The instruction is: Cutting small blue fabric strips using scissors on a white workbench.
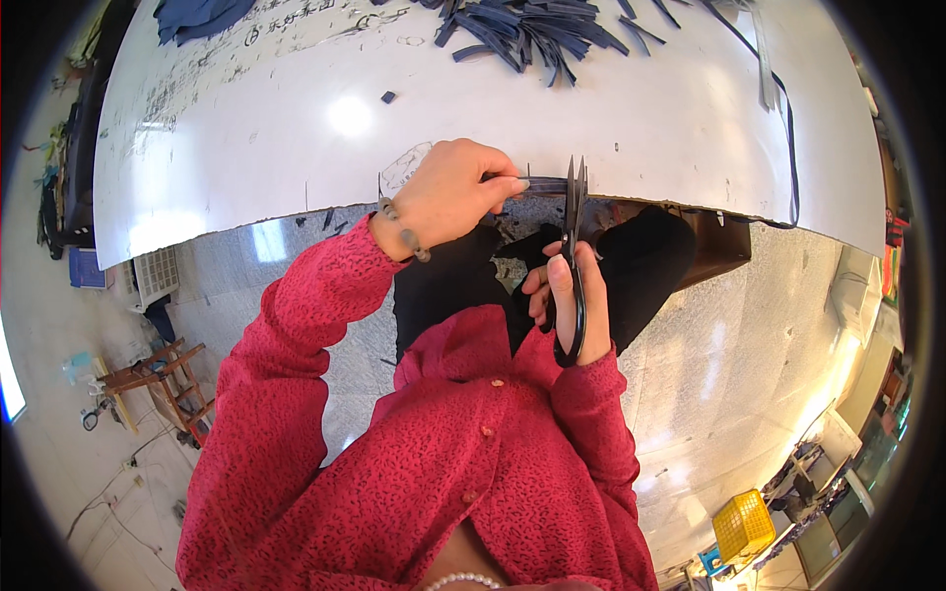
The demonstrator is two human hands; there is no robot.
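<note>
My left hand (455, 192) pinches one end of a dark blue fabric strip (549, 185) just above the table's near edge. The strip runs to the right, to the blades of a pair of black-handled scissors (574, 212). Their handles sit in my right hand (581, 305), with the blades pointing away from me and slightly parted around the strip's right end. On the far side of the white table (296, 158) lies a heap of dark blue cut strips (532, 34). Whether the strip is cut through at the blades I cannot tell.
A folded blue cloth (200, 20) lies at the table's far left. A long dark band (788, 148) curves down the right side to the near edge. One small dark scrap (388, 97) rests mid-table. Left on the floor stands a wooden stool (163, 384); a yellow basket (743, 527) is lower right.
</note>
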